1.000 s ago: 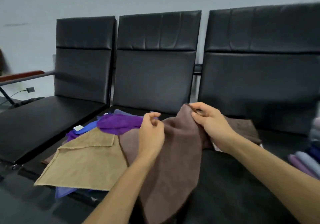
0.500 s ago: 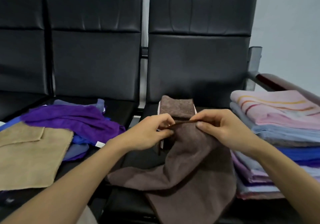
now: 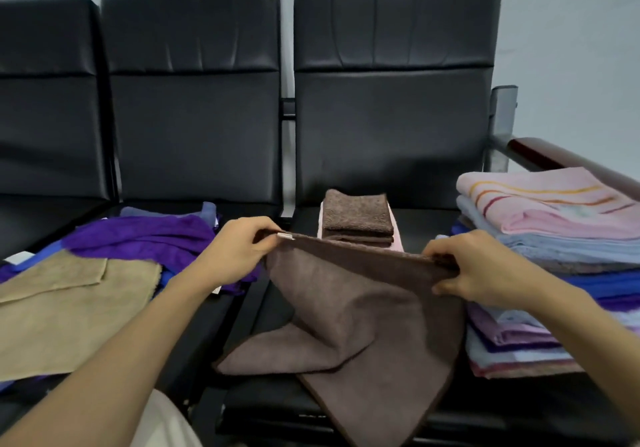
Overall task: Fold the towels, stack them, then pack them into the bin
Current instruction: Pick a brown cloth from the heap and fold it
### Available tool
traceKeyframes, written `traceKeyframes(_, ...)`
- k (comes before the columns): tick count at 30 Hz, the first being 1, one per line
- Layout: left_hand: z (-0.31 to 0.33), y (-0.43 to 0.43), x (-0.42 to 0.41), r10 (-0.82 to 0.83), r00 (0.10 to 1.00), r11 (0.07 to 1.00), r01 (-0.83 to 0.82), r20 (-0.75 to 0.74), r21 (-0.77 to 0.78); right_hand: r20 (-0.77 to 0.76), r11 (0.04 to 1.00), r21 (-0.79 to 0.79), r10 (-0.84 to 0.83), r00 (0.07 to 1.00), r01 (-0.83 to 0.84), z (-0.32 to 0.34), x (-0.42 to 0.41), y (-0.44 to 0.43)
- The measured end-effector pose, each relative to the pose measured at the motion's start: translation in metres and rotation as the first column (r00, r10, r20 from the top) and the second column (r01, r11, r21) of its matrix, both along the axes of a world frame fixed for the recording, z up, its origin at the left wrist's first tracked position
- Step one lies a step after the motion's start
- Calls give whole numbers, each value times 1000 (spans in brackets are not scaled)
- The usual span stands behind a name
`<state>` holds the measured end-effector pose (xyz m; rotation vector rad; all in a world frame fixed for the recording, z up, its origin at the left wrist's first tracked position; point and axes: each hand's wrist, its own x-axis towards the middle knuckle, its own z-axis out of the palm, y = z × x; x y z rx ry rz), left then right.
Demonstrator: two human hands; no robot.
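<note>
Centrally, low in the frame, a brown towel is stretched by its top edge between two hands. The left hand, just left of centre, pinches one corner where a small white tag shows; its grip is narrow, thumb and fingers closed on the cloth. The right hand, right of centre, has its grip curled round the other end of that edge. Below the taut edge the towel hangs slack, its lower part lying crumpled on the black seat and one corner drooping over the seat's front towards the bottom of the frame. Just behind the held edge, at mid-frame, a small stack of folded brown towels sits on the same seat, with a pale pink layer beneath it. At the right edge rises a tall pile of folded towels, topped by a pink one with stripes. At the left, unfolded cloths lie on the neighbouring seat: a purple towel further back and a tan towel nearer the lower left corner.
</note>
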<state>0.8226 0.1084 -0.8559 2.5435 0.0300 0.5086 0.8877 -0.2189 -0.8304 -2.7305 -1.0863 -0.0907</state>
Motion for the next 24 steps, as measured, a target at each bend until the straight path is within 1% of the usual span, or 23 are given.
traceKeyframes(2, -1, 6, 0, 138, 990, 975, -129, 39, -180, 9, 1000, 24, -2, 1000, 2, 0, 2, 5)
traceKeyframes(3, -1, 8, 0, 194, 981, 942, -181, 15, -282, 22, 999, 51, -4, 1000, 3, -2, 3, 10)
traceKeyframes(5, -2, 3, 3, 226, 973, 837, -216, -43, -502, 58, 989, 145, -38, 998, 29, -9, 9, 20)
traceKeyframes(6, -2, 0, 6, 222, 973, 759, -212, -62, -615, 59, 974, 214, -82, 995, 67, -14, 13, 25)
traceKeyframes(7, -1, -3, 9, 225, 973, 688, -202, -59, -697, 36, 949, 294, -130, 991, 114, -18, 17, 31)
traceKeyframes(8, 0, -6, 12, 241, 970, 644, -182, -29, -743, -32, 906, 387, -175, 984, 173, -22, 22, 36)
traceKeyframes(9, 0, -7, 17, 273, 962, 669, -170, 27, -723, -135, 840, 491, -189, 973, 231, -24, 27, 40)
traceKeyframes(10, 1, -7, 20, 313, 944, 751, -180, 103, -636, -225, 752, 597, -176, 958, 278, -26, 28, 43)
traceKeyframes(11, 4, -8, 22, 342, 919, 830, -198, 194, -521, -239, 660, 695, -161, 958, 284, -26, 31, 45)
traceKeyframes(12, 7, -8, 24, 341, 894, 874, -189, 290, -447, -190, 588, 767, -172, 967, 256, -24, 32, 46)
traceKeyframes(13, 11, -11, 24, 316, 874, 891, -140, 369, -432, -123, 548, 809, -196, 973, 213, -20, 33, 46)
traceKeyframes(15, 19, -15, 24, 276, 826, 887, -22, 492, -461, -14, 508, 850, -241, 970, 138, -10, 30, 44)
traceKeyframes(17, 26, -19, 18, 226, 791, 891, 68, 569, -449, 36, 476, 876, -231, 972, 81, -4, 27, 37)
traceKeyframes(18, 27, -18, 15, 201, 780, 894, 101, 593, -436, 53, 474, 879, -222, 974, 60, -1, 25, 33)
traceKeyframes(20, 28, -15, 6, 160, 775, 897, 144, 611, -417, 104, 523, 852, -183, 978, 7, -1, 17, 24)
traceKeyframes(22, 27, -7, -3, 126, 808, 896, 156, 576, -415, 105, 607, 795, -110, 988, -17, -4, 7, 15)
traceKeyframes(24, 24, 4, -10, 78, 875, 908, 136, 478, -397, 83, 731, 682, -29, 996, -35, -9, -2, 4)
